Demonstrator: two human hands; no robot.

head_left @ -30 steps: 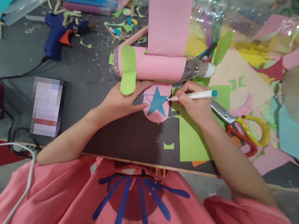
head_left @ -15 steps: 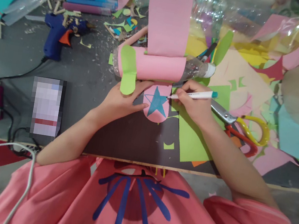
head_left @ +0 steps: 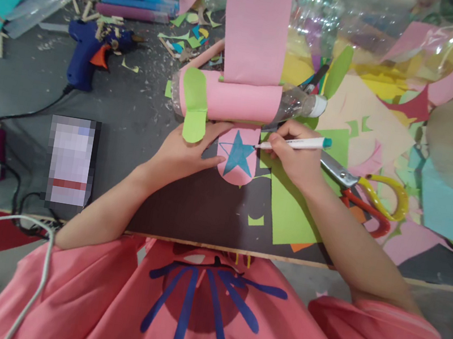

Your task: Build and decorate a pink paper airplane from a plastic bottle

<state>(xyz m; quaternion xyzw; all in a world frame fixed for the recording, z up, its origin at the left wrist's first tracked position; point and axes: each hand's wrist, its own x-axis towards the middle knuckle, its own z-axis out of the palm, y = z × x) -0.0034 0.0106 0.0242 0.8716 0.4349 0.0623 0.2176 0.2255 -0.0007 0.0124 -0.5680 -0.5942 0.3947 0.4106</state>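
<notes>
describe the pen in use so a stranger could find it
Find the pink-wrapped bottle lying on the table. Just below its white cap, the right hand holds the pen. White with a teal end, it alone is in a hand, unlike the markers at upper left.

Pinched in the right grip (head_left: 297,155), a slim white marker (head_left: 306,143), slanted, teal end up and to the right, nib at the right point of a blue star (head_left: 238,151). Under that star, between both grips and touched along its left edge by the left grip (head_left: 182,148), a pink paper flap (head_left: 236,177), near end rounded. Star mostly filled in, with only an outline at the arm toward the left grip. Just beyond both grips, on its side, a clear bottle (head_left: 295,101) wrapped in pink paper, white cap beyond the right grip.
</notes>
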